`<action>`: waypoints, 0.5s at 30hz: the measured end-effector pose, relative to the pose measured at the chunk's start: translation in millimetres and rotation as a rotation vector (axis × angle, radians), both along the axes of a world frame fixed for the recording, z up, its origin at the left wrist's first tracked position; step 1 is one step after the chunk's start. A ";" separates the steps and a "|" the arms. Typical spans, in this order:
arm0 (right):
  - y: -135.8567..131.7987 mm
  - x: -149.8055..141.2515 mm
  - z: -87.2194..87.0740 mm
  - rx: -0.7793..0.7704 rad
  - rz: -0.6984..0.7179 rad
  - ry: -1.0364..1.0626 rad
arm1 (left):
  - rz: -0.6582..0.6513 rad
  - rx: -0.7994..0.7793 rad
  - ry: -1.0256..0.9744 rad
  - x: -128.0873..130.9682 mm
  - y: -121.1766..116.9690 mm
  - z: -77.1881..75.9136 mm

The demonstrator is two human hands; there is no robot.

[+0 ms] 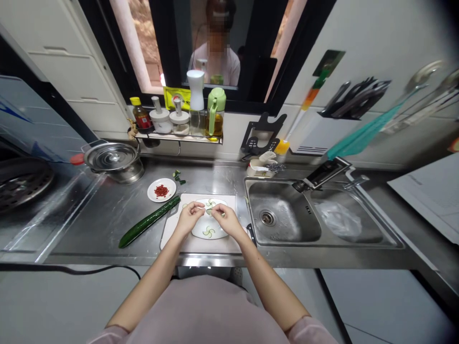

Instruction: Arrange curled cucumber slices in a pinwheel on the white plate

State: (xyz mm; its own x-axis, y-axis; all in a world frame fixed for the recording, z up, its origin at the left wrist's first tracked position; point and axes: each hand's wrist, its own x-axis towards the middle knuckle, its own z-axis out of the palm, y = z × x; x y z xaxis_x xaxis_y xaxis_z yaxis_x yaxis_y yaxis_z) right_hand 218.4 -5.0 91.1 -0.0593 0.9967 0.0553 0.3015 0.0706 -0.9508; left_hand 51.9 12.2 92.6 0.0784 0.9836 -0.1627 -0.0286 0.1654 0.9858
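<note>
A white plate (215, 223) lies on the pale cutting board (186, 244), with thin green-edged cucumber slices (208, 232) laid in pinwheels near its front and back. Over the plate, my right hand (225, 220) pinches a small cucumber slice (209, 211) between thumb and fingers. Facing it, my left hand (191, 217) has its thumb and fingertips drawn together; what they hold, if anything, is too small to make out. A long dark green cucumber (148, 222) rests at the left, its far end at the board's edge.
Behind the cucumber are a small white dish (152, 195) of red bits and some green scraps (178, 177). A knife handle (251, 234) shows at the board's right, beside the sink (283, 210). A lidded pot (124, 171) stands back left, below a condiment rack (182, 138).
</note>
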 end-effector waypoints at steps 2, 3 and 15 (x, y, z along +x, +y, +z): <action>-0.3 0.4 0.6 0.042 -0.025 -0.011 | -0.010 -0.056 0.020 -1.0 -0.7 1.5; -0.4 0.6 0.9 0.064 -0.030 -0.022 | -0.035 -0.084 0.016 -1.1 -0.9 2.6; -5.0 1.5 9.6 0.289 0.058 -0.289 | -0.071 -0.213 -0.058 3.2 -1.3 13.9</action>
State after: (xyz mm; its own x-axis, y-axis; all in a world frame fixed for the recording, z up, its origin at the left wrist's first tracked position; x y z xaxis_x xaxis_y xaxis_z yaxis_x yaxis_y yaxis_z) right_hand 220.0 -10.1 100.7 -0.1690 0.9370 0.3057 0.5412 0.3475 -0.7658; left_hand 55.1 10.9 106.5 0.1616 0.9191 -0.3594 -0.0649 0.3733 0.9254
